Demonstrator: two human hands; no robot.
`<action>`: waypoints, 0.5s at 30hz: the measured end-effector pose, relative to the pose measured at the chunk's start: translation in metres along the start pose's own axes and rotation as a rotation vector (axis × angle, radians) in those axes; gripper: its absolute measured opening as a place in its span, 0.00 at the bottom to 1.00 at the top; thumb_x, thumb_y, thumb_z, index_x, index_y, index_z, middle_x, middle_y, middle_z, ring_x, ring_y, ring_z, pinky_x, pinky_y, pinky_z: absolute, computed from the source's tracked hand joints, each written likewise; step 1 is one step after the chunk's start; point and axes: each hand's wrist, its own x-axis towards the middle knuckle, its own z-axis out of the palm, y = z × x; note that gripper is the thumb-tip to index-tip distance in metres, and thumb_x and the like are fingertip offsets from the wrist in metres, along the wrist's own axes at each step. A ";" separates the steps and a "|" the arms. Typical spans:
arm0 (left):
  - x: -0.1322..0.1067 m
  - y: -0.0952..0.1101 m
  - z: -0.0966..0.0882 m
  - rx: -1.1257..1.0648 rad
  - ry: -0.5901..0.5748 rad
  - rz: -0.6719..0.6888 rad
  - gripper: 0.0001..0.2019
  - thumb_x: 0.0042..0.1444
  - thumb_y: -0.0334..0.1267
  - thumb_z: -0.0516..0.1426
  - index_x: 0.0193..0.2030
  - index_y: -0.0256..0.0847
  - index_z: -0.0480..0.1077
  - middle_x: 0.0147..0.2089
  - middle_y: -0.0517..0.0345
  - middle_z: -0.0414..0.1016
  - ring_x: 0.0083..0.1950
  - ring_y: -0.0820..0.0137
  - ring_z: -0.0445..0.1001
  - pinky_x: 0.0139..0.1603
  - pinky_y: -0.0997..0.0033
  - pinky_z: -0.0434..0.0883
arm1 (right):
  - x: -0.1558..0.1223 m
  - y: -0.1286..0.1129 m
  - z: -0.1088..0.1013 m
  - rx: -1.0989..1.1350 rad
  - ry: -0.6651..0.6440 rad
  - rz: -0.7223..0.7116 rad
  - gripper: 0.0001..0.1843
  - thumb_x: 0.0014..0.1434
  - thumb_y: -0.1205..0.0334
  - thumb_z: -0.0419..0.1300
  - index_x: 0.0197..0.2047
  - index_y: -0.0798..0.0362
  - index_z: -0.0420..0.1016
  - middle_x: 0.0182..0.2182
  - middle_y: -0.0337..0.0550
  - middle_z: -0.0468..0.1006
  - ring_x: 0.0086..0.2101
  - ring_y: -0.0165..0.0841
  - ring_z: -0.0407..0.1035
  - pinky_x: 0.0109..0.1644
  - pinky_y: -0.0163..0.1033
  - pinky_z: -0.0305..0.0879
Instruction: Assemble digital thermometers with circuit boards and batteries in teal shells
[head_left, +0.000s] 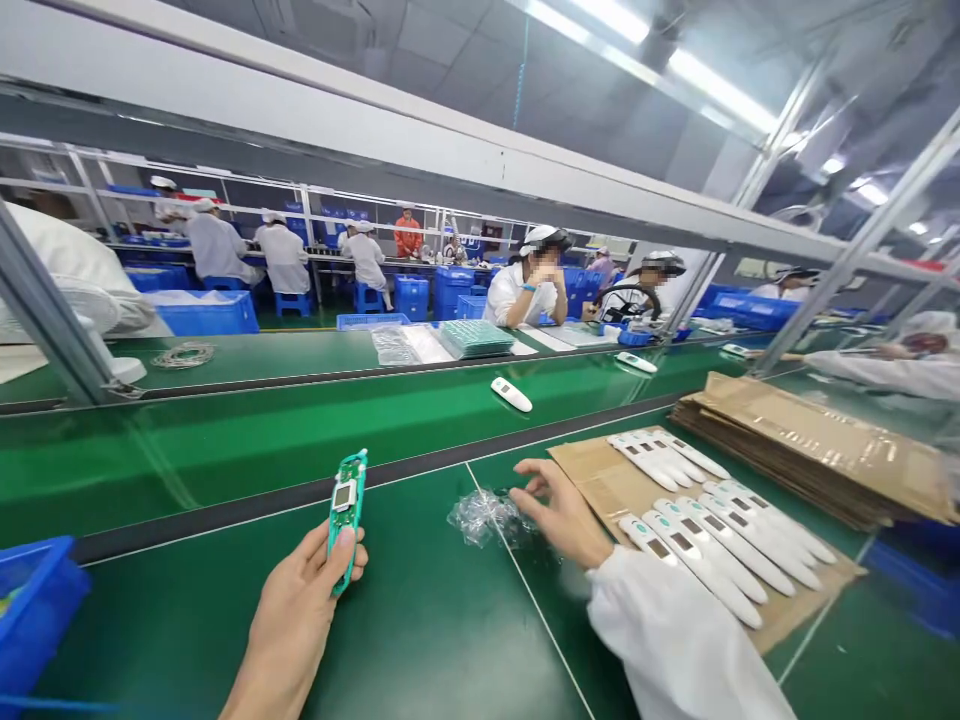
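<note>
Bare left hand upright in a closed grip, right hand open, fingers spread downward

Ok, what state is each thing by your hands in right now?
Circuit board, upright, uncased
Left hand, gripping the board
Plastic wrap, crumpled on the belt
Right hand, open, at the wrap
White devices, lying in rows on a cardboard sheet
Cardboard stack, piled flat

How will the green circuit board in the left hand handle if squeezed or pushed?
The green circuit board looks stiff: it stands straight, held low in the left hand. Its exposed display seems fragile, so avoid squeezing there. Being flat, it probably won't roll.
</note>
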 end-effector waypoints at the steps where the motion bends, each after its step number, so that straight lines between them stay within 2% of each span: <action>1: -0.001 0.000 0.001 0.007 -0.030 -0.001 0.30 0.41 0.58 0.69 0.45 0.37 0.75 0.33 0.55 0.75 0.33 0.70 0.68 0.32 0.71 0.64 | 0.007 -0.003 -0.018 0.109 0.028 0.059 0.22 0.48 0.53 0.69 0.45 0.52 0.72 0.41 0.43 0.72 0.38 0.30 0.66 0.49 0.42 0.65; 4: -0.005 0.001 0.005 0.023 -0.126 0.029 0.26 0.46 0.58 0.67 0.43 0.39 0.75 0.34 0.56 0.74 0.35 0.69 0.68 0.35 0.71 0.65 | 0.027 -0.010 -0.063 0.244 0.084 0.119 0.25 0.45 0.47 0.69 0.40 0.51 0.67 0.38 0.43 0.71 0.39 0.30 0.68 0.49 0.41 0.70; 6: -0.008 0.002 0.008 0.045 -0.164 0.045 0.24 0.49 0.58 0.65 0.43 0.40 0.74 0.33 0.57 0.73 0.34 0.70 0.67 0.36 0.70 0.65 | 0.033 -0.013 -0.071 0.289 0.068 0.117 0.25 0.45 0.46 0.69 0.40 0.50 0.65 0.39 0.43 0.71 0.39 0.29 0.70 0.50 0.39 0.71; 8: -0.010 0.002 0.010 0.074 -0.177 0.042 0.23 0.51 0.58 0.63 0.43 0.41 0.74 0.33 0.58 0.72 0.34 0.70 0.67 0.36 0.70 0.64 | 0.029 -0.012 -0.055 0.295 0.003 0.103 0.24 0.48 0.45 0.67 0.41 0.50 0.66 0.40 0.43 0.71 0.40 0.28 0.70 0.50 0.38 0.72; 10: -0.011 0.001 0.011 0.089 -0.190 0.036 0.23 0.52 0.58 0.63 0.43 0.41 0.74 0.33 0.58 0.72 0.34 0.70 0.66 0.37 0.70 0.64 | 0.017 -0.008 -0.023 0.253 -0.095 0.088 0.22 0.51 0.45 0.65 0.42 0.52 0.69 0.39 0.44 0.73 0.38 0.28 0.71 0.47 0.39 0.72; 13: -0.010 -0.002 0.010 0.079 -0.215 0.031 0.24 0.52 0.58 0.63 0.47 0.42 0.73 0.34 0.57 0.73 0.35 0.69 0.68 0.37 0.70 0.64 | 0.003 -0.002 0.021 0.097 -0.182 0.063 0.19 0.46 0.53 0.68 0.36 0.57 0.73 0.32 0.45 0.74 0.32 0.30 0.70 0.38 0.39 0.71; 15: -0.009 -0.003 0.011 0.076 -0.235 0.012 0.27 0.51 0.58 0.64 0.51 0.42 0.72 0.34 0.56 0.75 0.35 0.68 0.68 0.35 0.70 0.64 | 0.004 -0.002 0.026 -0.031 -0.142 0.005 0.14 0.44 0.60 0.68 0.34 0.57 0.76 0.33 0.45 0.75 0.35 0.32 0.70 0.43 0.41 0.70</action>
